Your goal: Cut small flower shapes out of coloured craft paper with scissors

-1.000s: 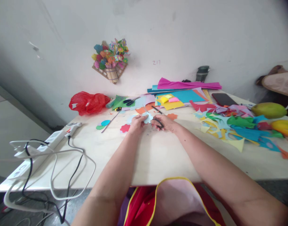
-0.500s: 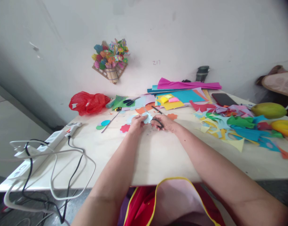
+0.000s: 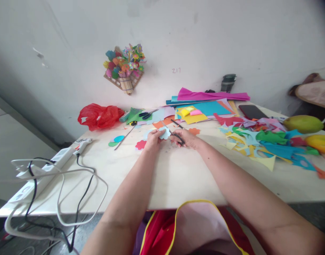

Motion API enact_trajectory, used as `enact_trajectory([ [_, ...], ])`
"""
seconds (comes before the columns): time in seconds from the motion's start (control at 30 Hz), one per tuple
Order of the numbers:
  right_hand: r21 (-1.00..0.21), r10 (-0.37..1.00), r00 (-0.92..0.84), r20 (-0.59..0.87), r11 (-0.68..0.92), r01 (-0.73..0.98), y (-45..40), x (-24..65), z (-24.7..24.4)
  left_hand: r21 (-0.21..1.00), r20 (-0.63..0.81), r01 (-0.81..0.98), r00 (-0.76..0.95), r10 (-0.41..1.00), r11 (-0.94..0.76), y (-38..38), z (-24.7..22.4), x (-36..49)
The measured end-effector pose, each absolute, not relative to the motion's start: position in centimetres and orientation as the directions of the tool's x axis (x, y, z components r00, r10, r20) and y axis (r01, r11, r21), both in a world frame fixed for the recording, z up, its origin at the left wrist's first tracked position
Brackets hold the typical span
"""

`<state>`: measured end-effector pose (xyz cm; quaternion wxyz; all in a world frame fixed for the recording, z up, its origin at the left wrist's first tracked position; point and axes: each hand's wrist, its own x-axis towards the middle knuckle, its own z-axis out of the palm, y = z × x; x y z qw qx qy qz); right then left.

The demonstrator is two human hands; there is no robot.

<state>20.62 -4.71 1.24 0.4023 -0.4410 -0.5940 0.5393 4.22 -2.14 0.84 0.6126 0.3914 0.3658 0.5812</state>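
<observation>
- Pinching a light-blue paper flower point(image 3: 164, 133) at its left edge, the left hand point(image 3: 153, 139) holds it up between thumb and fingers, in front of the right hand's scissors.
- The right hand point(image 3: 185, 138), just beside it, is closed around the black handles of the scissors point(image 3: 180, 140), blades pointing away from the body; whether they touch the paper, I cannot tell.
- The flower should be very light, fairly flexible and easily creased or torn; a gentle grip near the rim, clear of the blades, would suit it.
- Its outline is scalloped, its surface matte and flat.
- Left of the left hand lies a red paper flower point(image 3: 140, 145), similarly lobed; farther left, a smooth round blue disc point(image 3: 119, 138) overlaps a green one.
- Just beyond the right hand sits an orange paper flower point(image 3: 194, 131); well to its right, jagged, curling paper scraps point(image 3: 267, 162) are heaped.
</observation>
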Motion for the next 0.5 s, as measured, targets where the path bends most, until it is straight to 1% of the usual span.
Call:
enact_trajectory([
  [0.5,-0.998,0.955,-0.298,0.01,0.028,0.059,-4.7,20.57,1.27,0.886,0.004,-0.463,0.03,1.0,0.011,-2.01,0.77,4.28],
])
